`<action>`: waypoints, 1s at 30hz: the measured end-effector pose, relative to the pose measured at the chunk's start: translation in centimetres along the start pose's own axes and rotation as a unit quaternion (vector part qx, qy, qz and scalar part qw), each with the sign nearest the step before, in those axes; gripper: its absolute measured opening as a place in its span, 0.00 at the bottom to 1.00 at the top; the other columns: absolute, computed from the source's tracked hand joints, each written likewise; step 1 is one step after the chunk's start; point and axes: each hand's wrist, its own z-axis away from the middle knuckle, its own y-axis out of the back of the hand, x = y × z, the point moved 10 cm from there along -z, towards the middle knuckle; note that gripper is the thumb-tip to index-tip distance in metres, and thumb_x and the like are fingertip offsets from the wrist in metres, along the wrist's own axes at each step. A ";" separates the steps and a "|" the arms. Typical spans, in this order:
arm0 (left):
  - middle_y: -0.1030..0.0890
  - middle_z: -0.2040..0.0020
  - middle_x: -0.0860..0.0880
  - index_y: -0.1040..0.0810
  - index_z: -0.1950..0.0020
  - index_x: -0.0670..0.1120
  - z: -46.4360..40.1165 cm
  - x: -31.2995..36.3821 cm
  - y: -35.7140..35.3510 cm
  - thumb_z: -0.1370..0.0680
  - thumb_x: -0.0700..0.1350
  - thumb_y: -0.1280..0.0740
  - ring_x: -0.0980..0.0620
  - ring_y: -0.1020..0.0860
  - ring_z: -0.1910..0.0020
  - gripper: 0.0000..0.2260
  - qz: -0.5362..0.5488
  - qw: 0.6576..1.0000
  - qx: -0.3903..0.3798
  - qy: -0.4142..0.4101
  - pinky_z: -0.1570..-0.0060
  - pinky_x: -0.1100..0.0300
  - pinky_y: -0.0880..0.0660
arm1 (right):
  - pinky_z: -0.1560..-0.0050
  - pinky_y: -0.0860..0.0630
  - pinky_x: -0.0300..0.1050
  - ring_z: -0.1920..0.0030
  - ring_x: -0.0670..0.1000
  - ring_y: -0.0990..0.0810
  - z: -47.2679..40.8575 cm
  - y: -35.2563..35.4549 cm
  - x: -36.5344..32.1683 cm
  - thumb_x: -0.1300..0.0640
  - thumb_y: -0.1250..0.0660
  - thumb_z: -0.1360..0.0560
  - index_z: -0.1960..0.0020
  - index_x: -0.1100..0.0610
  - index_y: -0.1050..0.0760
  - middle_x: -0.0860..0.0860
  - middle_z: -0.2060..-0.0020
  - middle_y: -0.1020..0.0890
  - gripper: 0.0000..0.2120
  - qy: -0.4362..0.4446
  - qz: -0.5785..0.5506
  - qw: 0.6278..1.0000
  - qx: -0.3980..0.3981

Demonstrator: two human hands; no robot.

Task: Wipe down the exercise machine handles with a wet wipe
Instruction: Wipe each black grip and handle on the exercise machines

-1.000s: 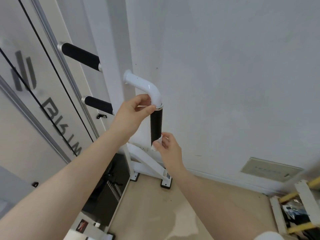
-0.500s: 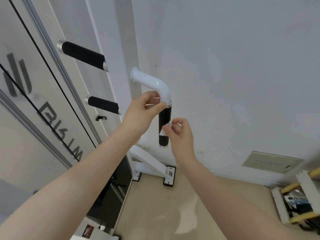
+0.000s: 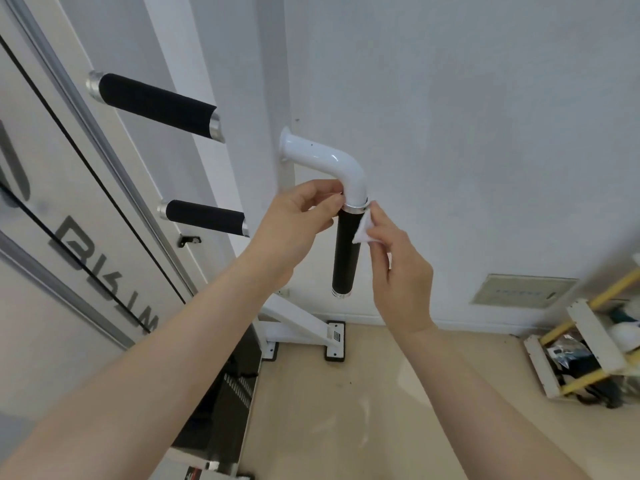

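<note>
Two bare hands are working at a hanging black handle (image 3: 346, 252) on a white exercise machine. That handle is hanging upright under a white elbow pipe (image 3: 332, 164), with a silver ring (image 3: 356, 206) sitting where the two are meeting. The left hand (image 3: 294, 226) is pinching at the ring and the handle's top from the left side, fingers curled in, thumb touching the metal. The right hand (image 3: 398, 268) is pinching a small folded white wet wipe (image 3: 364, 230) between thumb and fingertips, pressing it against the upper right side of the handle, just below the ring. Both forearms are reaching in from the bottom edge. Further left, two more black foam handles are sticking out from the frame: an upper one (image 3: 152, 103) and a lower one (image 3: 204, 218), both untouched by either hand. A black cable (image 3: 104, 188) is running diagonally across the left panel. Beige floor (image 3: 329, 410) is showing below, with a yellow-and-white rack (image 3: 588, 348) sitting at far right.
</note>
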 end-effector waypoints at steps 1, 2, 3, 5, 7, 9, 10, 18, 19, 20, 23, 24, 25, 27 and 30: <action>0.18 0.51 0.52 0.21 0.48 0.52 0.3 0.0 0.1 0.21 0.42 0.37 0.58 0.20 0.48 0.08 0.000 1.000 -0.017 0.001 0.49 0.66 0.24 | 0.38 0.30 0.34 0.39 0.46 0.26 0.1 0.3 -1.1 0.64 0.43 0.22 0.46 0.56 0.30 0.53 0.40 0.26 0.07 0.050 0.012 0.999 0.004; 0.18 0.49 0.52 0.21 0.46 0.51 0.6 -0.1 0.1 0.21 0.43 0.39 0.58 0.20 0.47 0.08 0.006 0.999 -0.036 0.005 0.47 0.64 0.24 | 0.37 0.29 0.39 0.39 0.50 0.26 0.5 0.5 -2.3 0.65 0.44 0.21 0.46 0.58 0.30 0.55 0.40 0.26 0.06 0.101 0.023 0.995 0.002; 0.18 0.46 0.51 0.22 0.44 0.50 0.9 -0.1 0.1 0.20 0.44 0.40 0.58 0.21 0.45 0.09 0.018 0.998 -0.062 0.012 0.45 0.62 0.25 | 0.36 0.29 0.43 0.39 0.53 0.25 0.9 0.5 -3.4 0.66 0.44 0.21 0.47 0.60 0.30 0.57 0.40 0.26 0.07 0.150 0.033 0.988 -0.005; 0.18 0.43 0.52 0.22 0.41 0.50 1.6 0.1 -0.1 0.22 0.48 0.39 0.58 0.22 0.42 0.12 0.031 0.993 -0.117 0.017 0.39 0.59 0.28 | 0.37 0.27 0.47 0.40 0.57 0.24 2.1 -0.3 -5.5 0.71 0.41 0.24 0.49 0.63 0.29 0.59 0.41 0.25 0.07 0.254 0.078 0.964 -0.024; 0.19 0.43 0.54 0.20 0.44 0.54 2.2 0.0 -0.2 0.29 0.54 0.36 0.59 0.23 0.41 0.15 0.043 0.988 -0.145 0.026 0.37 0.59 0.31 | 0.41 0.25 0.50 0.41 0.58 0.22 3.5 -2.4 -6.6 0.71 0.37 0.26 0.54 0.64 0.25 0.60 0.44 0.21 0.05 0.353 0.149 0.921 -0.068; 0.19 0.43 0.55 0.19 0.47 0.55 2.7 -0.2 -0.2 0.30 0.53 0.38 0.59 0.23 0.41 0.15 0.061 0.986 -0.149 0.035 0.35 0.58 0.32 | 0.40 0.25 0.48 0.42 0.56 0.21 5.4 -4.9 -5.6 0.68 0.35 0.27 0.60 0.62 0.22 0.58 0.49 0.17 0.06 0.423 0.243 0.865 -0.120; 0.19 0.42 0.55 0.20 0.47 0.55 2.8 -0.1 -0.2 0.29 0.52 0.40 0.60 0.23 0.41 0.15 0.065 0.986 -0.149 0.033 0.34 0.58 0.32 | 0.38 0.28 0.47 0.41 0.55 0.21 6.7 -6.2 -4.7 0.67 0.35 0.27 0.62 0.60 0.23 0.57 0.52 0.16 0.07 0.449 0.289 0.831 -0.155; 0.22 0.38 0.50 0.24 0.39 0.46 2.5 -0.3 -0.4 0.20 0.48 0.45 0.56 0.25 0.38 0.15 0.120 0.977 -0.172 0.032 0.33 0.56 0.32 | 0.31 0.37 0.47 0.48 0.53 0.19 2.5 -5.9 -5.3 0.68 0.38 0.27 0.63 0.57 0.27 0.54 0.57 0.16 0.09 0.477 0.394 0.771 -0.153; 0.22 0.38 0.50 0.24 0.39 0.45 2.3 -0.2 -0.4 0.20 0.50 0.46 0.55 0.25 0.37 0.17 0.126 0.976 -0.172 0.033 0.33 0.55 0.33 | 0.32 0.36 0.47 0.48 0.53 0.19 2.1 -5.7 -5.1 0.68 0.40 0.27 0.63 0.58 0.27 0.54 0.56 0.16 0.10 0.463 0.399 0.779 -0.140; 0.22 0.37 0.50 0.24 0.38 0.45 2.1 -0.1 -0.4 0.20 0.51 0.46 0.55 0.26 0.37 0.18 0.113 0.979 -0.168 0.036 0.33 0.55 0.33 | 0.32 0.36 0.47 0.47 0.53 0.19 2.7 -5.9 -4.5 0.69 0.41 0.27 0.63 0.58 0.26 0.55 0.55 0.16 0.11 0.457 0.403 0.779 -0.150; 0.24 0.36 0.54 0.24 0.37 0.47 1.4 0.2 -0.4 0.19 0.53 0.47 0.56 0.28 0.36 0.19 0.041 0.987 -0.153 0.036 0.32 0.56 0.34 | 0.32 0.38 0.48 0.45 0.52 0.19 7.0 -7.6 -1.2 0.68 0.43 0.27 0.61 0.57 0.24 0.55 0.50 0.16 0.12 0.478 0.408 0.740 -0.242; 0.24 0.36 0.54 0.24 0.38 0.47 1.3 0.3 -0.5 0.19 0.53 0.48 0.57 0.28 0.35 0.19 0.033 0.988 -0.150 0.034 0.32 0.56 0.34 | 0.32 0.37 0.48 0.44 0.51 0.19 6.7 -7.4 -0.8 0.68 0.44 0.26 0.61 0.57 0.24 0.55 0.50 0.16 0.12 0.475 0.402 0.742 -0.248; 0.24 0.36 0.54 0.23 0.38 0.47 1.2 0.3 -0.5 0.19 0.53 0.48 0.57 0.28 0.35 0.19 0.033 0.988 -0.146 0.033 0.32 0.57 0.34 | 0.33 0.36 0.48 0.44 0.52 0.19 5.5 -7.0 -1.0 0.68 0.43 0.26 0.61 0.57 0.24 0.55 0.50 0.16 0.12 0.470 0.387 0.758 -0.233; 0.24 0.36 0.55 0.22 0.40 0.48 1.1 0.1 -0.6 0.19 0.53 0.48 0.57 0.29 0.35 0.18 0.047 0.990 -0.133 0.028 0.32 0.57 0.34 | 0.33 0.34 0.48 0.42 0.53 0.20 2.9 -5.8 -1.7 0.68 0.42 0.25 0.59 0.59 0.26 0.56 0.48 0.17 0.09 0.463 0.356 0.789 -0.190; 0.22 0.38 0.54 0.22 0.42 0.48 0.6 -0.1 -0.9 0.19 0.51 0.48 0.57 0.29 0.35 0.16 0.086 0.991 -0.099 0.022 0.32 0.58 0.35 | 0.33 0.34 0.49 0.41 0.54 0.21 3.4 -6.2 0.1 0.67 0.46 0.23 0.58 0.59 0.25 0.56 0.46 0.17 0.12 0.457 0.356 0.786 -0.216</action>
